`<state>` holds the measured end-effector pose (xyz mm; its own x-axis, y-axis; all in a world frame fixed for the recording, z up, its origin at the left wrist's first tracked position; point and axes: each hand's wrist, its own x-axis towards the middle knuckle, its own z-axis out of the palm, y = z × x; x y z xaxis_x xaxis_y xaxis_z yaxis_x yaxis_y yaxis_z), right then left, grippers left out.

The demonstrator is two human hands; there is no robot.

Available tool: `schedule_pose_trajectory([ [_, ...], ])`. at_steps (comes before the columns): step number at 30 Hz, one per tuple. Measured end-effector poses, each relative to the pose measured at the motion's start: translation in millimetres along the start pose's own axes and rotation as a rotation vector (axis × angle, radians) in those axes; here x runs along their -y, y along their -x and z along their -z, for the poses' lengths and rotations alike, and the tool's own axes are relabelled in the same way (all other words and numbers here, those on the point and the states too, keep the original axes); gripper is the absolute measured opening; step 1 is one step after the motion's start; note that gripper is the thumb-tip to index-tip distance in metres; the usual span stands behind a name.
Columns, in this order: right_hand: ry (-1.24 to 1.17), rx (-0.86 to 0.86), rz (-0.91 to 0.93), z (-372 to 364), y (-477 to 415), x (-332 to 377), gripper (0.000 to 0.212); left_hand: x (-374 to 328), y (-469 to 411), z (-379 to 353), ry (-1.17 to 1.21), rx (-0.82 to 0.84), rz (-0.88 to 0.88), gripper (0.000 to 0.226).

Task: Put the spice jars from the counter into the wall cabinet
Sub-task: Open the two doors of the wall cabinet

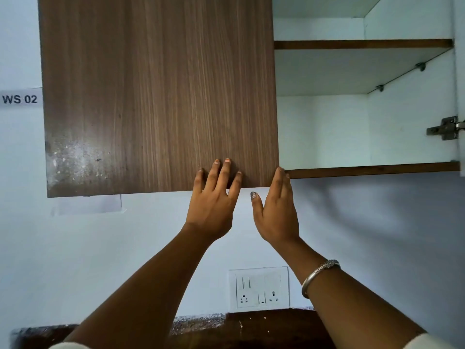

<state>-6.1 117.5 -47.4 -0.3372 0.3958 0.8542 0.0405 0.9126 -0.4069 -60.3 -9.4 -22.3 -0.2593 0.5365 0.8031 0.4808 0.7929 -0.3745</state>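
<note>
The wall cabinet fills the upper view. Its left door (156, 96), brown wood grain, is closed. The right half stands uncovered, with white shelves (362, 44) that hold nothing I can see. My left hand (214, 200) lies flat against the lower right corner of the closed door, fingers spread. My right hand (276, 210) is just beside it, fingertips at the door's right edge, thumb apart, holding nothing. No spice jars are in view.
A door hinge (444, 128) shows at the cabinet's right side. A white socket panel (259, 289) sits on the wall below. The dark counter backsplash edge (226, 323) runs along the bottom. A "WS 02" label (20, 99) is on the left wall.
</note>
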Motion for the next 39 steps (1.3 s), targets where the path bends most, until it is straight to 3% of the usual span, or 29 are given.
schedule_pose_trajectory([
  [8,-0.182,-0.082,-0.103,7,-2,9,0.063,-14,-2,0,-0.026,-0.041,0.025,0.081],
  [14,-0.620,0.063,-0.412,38,-8,24,0.058,-31,11,32,0.011,0.022,-0.057,0.077],
  [17,-0.723,0.152,-0.488,59,-7,28,0.057,-38,17,61,0.034,0.028,-0.055,0.074],
  [22,-0.760,0.200,-0.439,97,7,41,0.027,-45,25,106,0.043,0.003,-0.052,0.079],
  [26,-0.770,0.177,-0.410,125,27,62,0.025,-50,34,144,0.042,0.009,-0.019,0.081],
  [33,-0.753,0.181,-0.269,179,67,104,0.018,-54,78,206,0.067,0.018,0.195,0.077],
  [39,-0.796,0.200,-0.138,208,102,155,0.015,-25,117,264,0.007,-0.017,0.252,0.054],
])
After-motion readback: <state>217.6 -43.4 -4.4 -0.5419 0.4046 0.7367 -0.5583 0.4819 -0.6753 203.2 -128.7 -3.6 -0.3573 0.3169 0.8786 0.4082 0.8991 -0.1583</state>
